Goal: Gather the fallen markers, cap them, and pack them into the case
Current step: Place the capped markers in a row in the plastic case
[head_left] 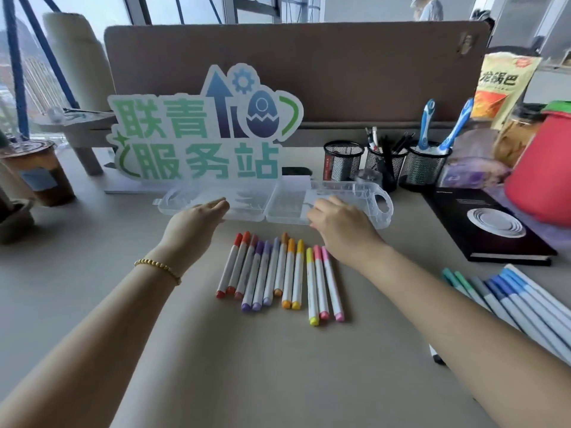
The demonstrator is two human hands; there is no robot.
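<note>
A clear plastic case (278,202) lies open and flat on the desk, its handle at the right end. My left hand (194,220) reaches to its left half, fingertips touching the near edge. My right hand (338,223) rests on the right half with fingers curled over the near rim. Just in front of the case, several capped markers (278,273) in red, purple, orange, yellow and pink lie side by side in a row. A second group of blue and teal markers (513,301) lies at the right edge of the desk.
A printed green-and-blue sign (200,128) stands right behind the case. Three mesh pen cups (386,162) sit to its right. A black box (491,223), a red container (543,168) and a snack bag are at the right. A drink cup (40,171) stands at the left.
</note>
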